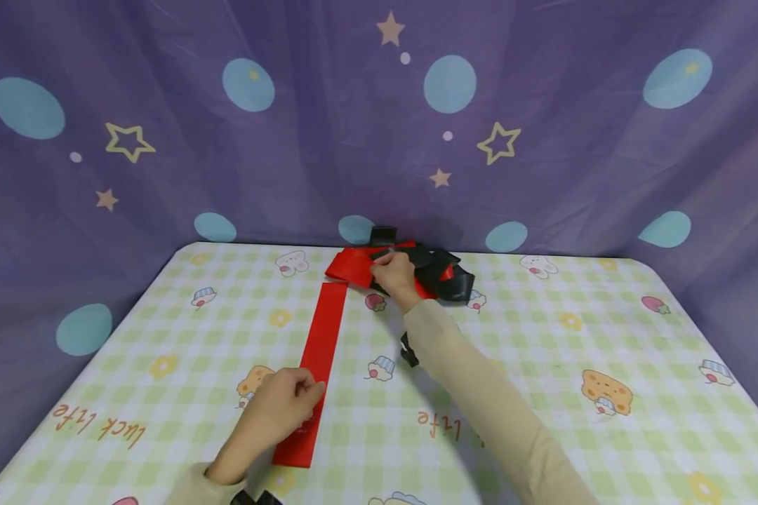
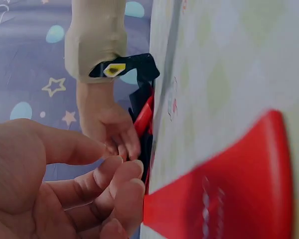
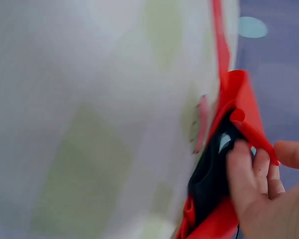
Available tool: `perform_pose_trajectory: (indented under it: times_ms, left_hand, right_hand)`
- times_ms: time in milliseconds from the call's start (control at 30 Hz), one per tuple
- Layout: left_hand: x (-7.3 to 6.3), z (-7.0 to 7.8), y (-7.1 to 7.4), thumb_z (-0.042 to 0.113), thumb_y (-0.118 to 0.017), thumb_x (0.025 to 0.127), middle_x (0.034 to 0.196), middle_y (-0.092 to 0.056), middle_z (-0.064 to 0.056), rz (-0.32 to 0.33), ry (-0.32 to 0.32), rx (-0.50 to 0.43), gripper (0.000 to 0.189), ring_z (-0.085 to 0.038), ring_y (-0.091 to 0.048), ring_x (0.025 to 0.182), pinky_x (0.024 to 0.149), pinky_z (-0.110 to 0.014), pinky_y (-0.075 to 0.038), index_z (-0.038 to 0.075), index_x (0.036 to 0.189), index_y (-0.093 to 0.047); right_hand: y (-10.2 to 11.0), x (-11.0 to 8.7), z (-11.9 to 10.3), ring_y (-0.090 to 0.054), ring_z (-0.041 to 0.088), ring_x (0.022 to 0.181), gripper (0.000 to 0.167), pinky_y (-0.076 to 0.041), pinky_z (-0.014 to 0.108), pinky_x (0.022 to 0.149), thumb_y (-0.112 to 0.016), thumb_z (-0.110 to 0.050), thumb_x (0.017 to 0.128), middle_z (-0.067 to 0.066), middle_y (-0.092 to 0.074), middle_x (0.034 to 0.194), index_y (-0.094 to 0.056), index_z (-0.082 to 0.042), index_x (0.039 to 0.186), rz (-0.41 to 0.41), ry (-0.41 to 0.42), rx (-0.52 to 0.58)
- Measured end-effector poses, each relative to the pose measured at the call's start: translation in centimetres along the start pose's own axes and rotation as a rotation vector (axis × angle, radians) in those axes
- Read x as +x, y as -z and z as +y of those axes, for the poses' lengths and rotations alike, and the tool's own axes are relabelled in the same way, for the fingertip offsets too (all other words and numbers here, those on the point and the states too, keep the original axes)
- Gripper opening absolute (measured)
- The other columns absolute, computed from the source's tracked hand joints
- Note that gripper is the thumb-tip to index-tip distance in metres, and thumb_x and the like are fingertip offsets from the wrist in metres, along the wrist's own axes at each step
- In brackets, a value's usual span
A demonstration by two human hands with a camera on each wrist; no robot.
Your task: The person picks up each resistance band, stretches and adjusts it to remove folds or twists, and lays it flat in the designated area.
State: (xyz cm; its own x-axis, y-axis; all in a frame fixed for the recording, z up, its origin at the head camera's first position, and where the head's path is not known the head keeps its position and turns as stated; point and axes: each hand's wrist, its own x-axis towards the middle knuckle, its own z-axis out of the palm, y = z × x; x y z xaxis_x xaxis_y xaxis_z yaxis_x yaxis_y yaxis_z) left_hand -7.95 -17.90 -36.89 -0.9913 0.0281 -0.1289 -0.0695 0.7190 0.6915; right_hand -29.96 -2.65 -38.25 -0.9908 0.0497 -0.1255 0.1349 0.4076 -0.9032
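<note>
A flat red strip [image 1: 325,330] lies lengthwise on the table in the head view, its near end marked with small pale print. My left hand [image 1: 284,403] is over its near part, fingers loosely curled; in the left wrist view nothing shows between thumb and fingertips. At the table's back edge sits a tangled pile of red and black strips. My right hand [image 1: 396,277] reaches into it and pinches the edge of a curled red strip [image 3: 246,99] between thumb and fingers. Folded black strips [image 3: 212,164] lie against those fingers.
A checked cloth with cartoon prints covers the table [image 1: 543,358]. Behind the pile hangs a purple curtain [image 1: 379,140] with stars and blue ovals. Black strips [image 1: 457,286] spread to the right of the pile, and a black wrist strap [image 2: 134,65] crosses the right sleeve.
</note>
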Motion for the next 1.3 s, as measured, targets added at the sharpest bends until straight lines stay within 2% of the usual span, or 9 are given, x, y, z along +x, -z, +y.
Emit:
perform_pose_trajectory:
  times_ms: [100, 167, 367, 500, 600, 700, 900, 1067, 1300]
  left_hand:
    - [1.0, 0.7, -0.3, 0.013, -0.059, 0.090, 0.047, -0.043, 0.001, 0.030, -0.028, 0.012, 0.026, -0.012, -0.042, 0.040, 0.039, -0.023, -0.034, 0.009, 0.065, -0.056]
    - [1.8, 1.1, -0.5, 0.012, -0.059, 0.090, 0.049, -0.042, 0.001, 0.058, -0.039, 0.024, 0.024, -0.011, -0.040, 0.040, 0.041, -0.022, -0.033, 0.010, 0.066, -0.056]
    - [4.4, 1.5, -1.3, 0.008, -0.058, 0.088, 0.075, -0.058, -0.005, 0.189, -0.099, -0.011, 0.004, -0.013, -0.048, 0.059, 0.055, -0.025, -0.041, 0.005, 0.089, -0.059]
    - [6.3, 1.8, -1.4, 0.007, -0.060, 0.086, 0.095, -0.060, -0.013, 0.291, -0.142, -0.033, 0.018, -0.020, -0.054, 0.073, 0.066, -0.031, -0.046, 0.000, 0.103, -0.057]
    - [7.6, 2.2, -1.5, 0.008, -0.060, 0.085, 0.100, -0.057, -0.016, 0.346, -0.157, -0.022, 0.024, -0.025, -0.054, 0.081, 0.072, -0.036, -0.046, 0.000, 0.108, -0.055]
    - [8.9, 2.5, -1.6, 0.008, -0.058, 0.084, 0.104, -0.055, -0.018, 0.382, -0.177, -0.021, 0.029, -0.030, -0.052, 0.088, 0.076, -0.041, -0.044, -0.001, 0.112, -0.052]
    - [11.8, 3.1, -1.6, 0.004, -0.059, 0.084, 0.117, -0.055, -0.024, 0.463, -0.240, -0.059, 0.037, -0.037, -0.052, 0.108, 0.095, -0.046, -0.042, -0.005, 0.119, -0.051]
    - [14.2, 3.6, -1.6, 0.003, -0.060, 0.083, 0.121, -0.056, -0.024, 0.499, -0.250, -0.084, 0.042, -0.038, -0.051, 0.113, 0.099, -0.047, -0.040, -0.005, 0.123, -0.052]
    - [17.4, 3.5, -1.0, 0.004, -0.060, 0.083, 0.114, -0.061, -0.023, 0.481, -0.236, -0.061, 0.036, -0.038, -0.056, 0.109, 0.095, -0.048, -0.043, -0.003, 0.118, -0.058]
  right_hand:
    - [0.0, 0.2, -0.2, -0.069, 0.018, 0.067, 0.013, -0.058, 0.028, 0.069, -0.063, -0.006, 0.085, 0.013, -0.072, 0.088, -0.070, -0.002, 0.095, -0.073, -0.072, 0.204]
    - [0.1, 0.3, -0.4, -0.068, 0.017, 0.066, 0.016, -0.058, 0.029, 0.071, -0.063, -0.003, 0.086, 0.015, -0.071, 0.094, -0.067, 0.001, 0.101, -0.111, -0.128, 0.322]
    - [0.5, -0.5, -1.1, -0.061, 0.012, 0.061, 0.021, -0.057, 0.024, 0.064, -0.059, 0.002, 0.088, 0.012, -0.060, 0.095, -0.056, 0.000, 0.108, -0.177, -0.143, 0.475]
    - [0.8, -1.0, -1.5, -0.061, 0.013, 0.064, 0.026, -0.057, 0.024, 0.065, -0.056, 0.003, 0.089, 0.016, -0.062, 0.109, -0.062, -0.001, 0.114, -0.203, -0.102, 0.475]
    - [1.1, -1.3, -1.6, -0.061, 0.013, 0.066, 0.028, -0.056, 0.023, 0.065, -0.054, 0.004, 0.089, 0.017, -0.059, 0.122, -0.065, -0.002, 0.114, -0.198, -0.077, 0.473]
    - [1.3, -1.4, -1.7, -0.060, 0.013, 0.067, 0.028, -0.056, 0.022, 0.065, -0.052, 0.007, 0.088, 0.017, -0.057, 0.126, -0.065, 0.001, 0.112, -0.199, -0.065, 0.498]
    - [1.6, -1.4, -1.8, -0.063, 0.017, 0.083, 0.028, -0.055, 0.029, 0.084, -0.052, 0.010, 0.088, 0.020, -0.057, 0.126, -0.062, 0.008, 0.114, -0.260, -0.062, 0.503]
    - [2.0, -1.5, -1.9, -0.065, 0.027, 0.100, 0.034, -0.051, 0.035, 0.093, -0.054, 0.012, 0.086, 0.022, -0.058, 0.125, -0.061, 0.007, 0.118, -0.280, -0.031, 0.491]
    - [2.1, -1.9, -2.4, -0.065, 0.011, 0.077, 0.032, -0.054, 0.032, 0.087, -0.057, 0.011, 0.084, 0.020, -0.068, 0.107, -0.066, 0.004, 0.114, -0.266, 0.032, 0.453]
